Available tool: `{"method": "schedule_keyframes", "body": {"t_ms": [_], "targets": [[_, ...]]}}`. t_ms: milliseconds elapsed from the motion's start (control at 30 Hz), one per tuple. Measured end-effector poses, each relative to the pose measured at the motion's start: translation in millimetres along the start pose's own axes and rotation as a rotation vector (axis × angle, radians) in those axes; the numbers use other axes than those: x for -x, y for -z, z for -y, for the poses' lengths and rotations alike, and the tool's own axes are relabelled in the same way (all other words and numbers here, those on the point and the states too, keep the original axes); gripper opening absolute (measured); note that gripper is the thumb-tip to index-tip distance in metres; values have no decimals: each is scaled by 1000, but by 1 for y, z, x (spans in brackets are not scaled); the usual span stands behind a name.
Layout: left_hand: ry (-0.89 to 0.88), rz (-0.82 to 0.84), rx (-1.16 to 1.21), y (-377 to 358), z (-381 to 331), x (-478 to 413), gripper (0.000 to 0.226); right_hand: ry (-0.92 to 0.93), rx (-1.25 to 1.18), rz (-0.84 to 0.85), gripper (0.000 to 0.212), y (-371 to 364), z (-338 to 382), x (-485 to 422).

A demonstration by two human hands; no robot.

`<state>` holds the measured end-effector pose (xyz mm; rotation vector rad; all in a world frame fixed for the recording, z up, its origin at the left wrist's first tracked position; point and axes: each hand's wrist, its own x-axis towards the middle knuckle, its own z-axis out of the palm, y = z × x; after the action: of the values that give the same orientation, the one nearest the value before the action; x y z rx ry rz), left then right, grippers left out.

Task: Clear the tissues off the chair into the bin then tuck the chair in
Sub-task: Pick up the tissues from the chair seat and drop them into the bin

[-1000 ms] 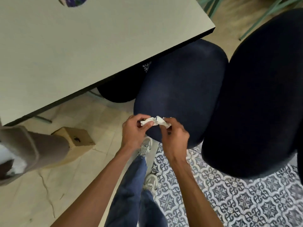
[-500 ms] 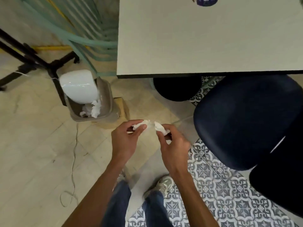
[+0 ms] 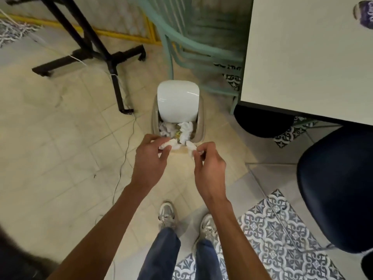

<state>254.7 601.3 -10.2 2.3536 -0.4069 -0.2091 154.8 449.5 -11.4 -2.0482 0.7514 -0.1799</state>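
My left hand (image 3: 150, 161) pinches a crumpled white tissue (image 3: 168, 144) between thumb and fingers. My right hand (image 3: 209, 167) pinches a second white tissue (image 3: 191, 148). Both hands hover side by side just in front of the beige bin (image 3: 199, 126), whose white lid (image 3: 178, 102) stands tipped up. Several crumpled tissues (image 3: 184, 130) lie inside the bin. The dark blue chair seat (image 3: 335, 182) is at the right, with no tissues visible on it.
A white table (image 3: 306, 57) fills the upper right, with a dark round stool (image 3: 262, 122) under its edge. Green chair frames (image 3: 191, 47) stand behind the bin. A black stand base (image 3: 113, 57) and a thin cable (image 3: 125, 154) cross the tiled floor at left.
My view swung left from the chair to the bin. Both hands carried the tissues away from the seat to the bin's front rim, and moved slightly apart.
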Motion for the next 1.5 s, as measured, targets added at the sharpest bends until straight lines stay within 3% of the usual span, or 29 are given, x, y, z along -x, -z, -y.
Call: {"method": "schedule_keyframes", "body": {"t_ms": [233, 333, 400, 567, 700, 867, 1133, 1367, 1500], "targets": [[-217, 141, -308, -6, 18, -64, 24, 115, 200, -36, 14, -44, 28, -62], [-287, 247, -475, -18, 18, -77, 40, 123, 290, 0, 19, -52, 28, -79], [-309, 298, -577, -23, 18, -82, 50, 120, 368, 52, 23, -59, 25, -86], [-236, 455, -821, -42, 18, -88, 35, 104, 575, 268, 26, -75, 22, -102], [-63, 531, -740, -61, 22, -93, 44, 139, 757, 461, 27, -79, 25, -112], [87, 561, -610, -80, 35, -103, 60, 147, 844, 551, 27, -82, 24, -130], [164, 626, -563, -89, 45, -115, 57, 45, 798, 570, 26, -95, 24, -140], [229, 614, -459, -85, 34, -120, 77, 23, 761, 572, 30, -90, 22, -145], [92, 585, -532, -67, 23, -113, 93, 32, 539, 536, 33, -84, 16, -127]]}}
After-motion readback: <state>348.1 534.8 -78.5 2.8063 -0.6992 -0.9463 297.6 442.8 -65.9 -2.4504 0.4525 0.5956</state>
